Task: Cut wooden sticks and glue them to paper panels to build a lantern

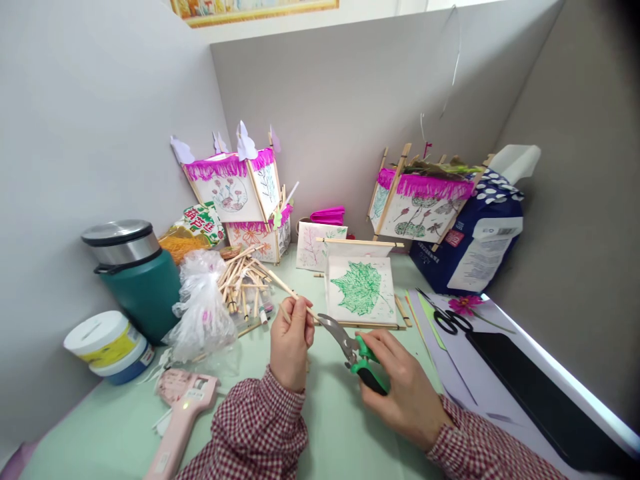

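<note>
Between the fingertips of my left hand is a thin wooden stick, slanting up and to the left. My right hand grips green-and-black pruning shears. Their metal blades meet the stick's lower right end, close to my left fingertips; whether they bite into the wood I cannot tell. Just behind the shears, a white panel with a green leaf print stands on the table, framed by wooden sticks. A pile of cut wooden sticks lies left of my left hand.
On the left are a pink glue gun, a white-lidded tub, a teal flask and a plastic bag. Paper lanterns stand behind. Black scissors, a dark flat slab and a blue tissue pack are at right.
</note>
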`<state>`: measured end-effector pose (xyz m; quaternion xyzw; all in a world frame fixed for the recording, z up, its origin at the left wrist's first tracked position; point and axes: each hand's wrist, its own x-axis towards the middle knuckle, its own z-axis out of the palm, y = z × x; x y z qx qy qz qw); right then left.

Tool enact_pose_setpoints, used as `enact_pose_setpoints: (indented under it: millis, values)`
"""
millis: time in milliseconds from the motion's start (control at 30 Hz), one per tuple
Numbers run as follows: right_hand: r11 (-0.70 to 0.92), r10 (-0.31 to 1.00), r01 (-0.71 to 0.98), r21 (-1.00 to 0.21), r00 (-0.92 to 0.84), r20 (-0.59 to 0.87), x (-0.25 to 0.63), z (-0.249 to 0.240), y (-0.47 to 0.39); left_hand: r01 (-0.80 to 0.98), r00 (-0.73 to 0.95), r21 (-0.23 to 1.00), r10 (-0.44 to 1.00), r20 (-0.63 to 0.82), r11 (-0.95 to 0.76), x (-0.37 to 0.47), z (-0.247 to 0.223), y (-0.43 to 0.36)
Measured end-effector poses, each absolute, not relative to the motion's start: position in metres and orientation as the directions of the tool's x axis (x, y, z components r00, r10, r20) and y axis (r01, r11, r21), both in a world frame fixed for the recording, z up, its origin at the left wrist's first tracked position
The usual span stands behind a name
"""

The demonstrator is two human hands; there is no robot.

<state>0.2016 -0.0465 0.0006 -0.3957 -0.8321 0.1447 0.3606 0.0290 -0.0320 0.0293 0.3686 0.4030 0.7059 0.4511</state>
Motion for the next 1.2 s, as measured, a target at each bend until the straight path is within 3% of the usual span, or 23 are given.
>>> enact_pose_setpoints:
  millis: [367, 800, 1200]
  values:
    - [0.535, 0.819, 0.441, -0.721, -0.480, 0.314, 0.2029, 0.0096, -0.0445, -0.346, -0.306, 0.905, 0.942, 0.140, -0.247, 0.0283, 0.0303, -0.0320]
    - [0.651, 0.759, 0.526, -0.547, -0.451, 0.469, 0.2064, 0.0039, -0.0454, -0.368, -0.311, 0.902, 0.944, 0.109, -0.225, 0.0269, 0.0281, -0.0304]
    - [0.613, 0.790, 0.533, -0.584, -0.440, 0.427, 0.2059, 0.0032, -0.0447, -0.389, -0.335, 0.894, 0.938, 0.089, -0.224, 0.0235, 0.0295, -0.0294]
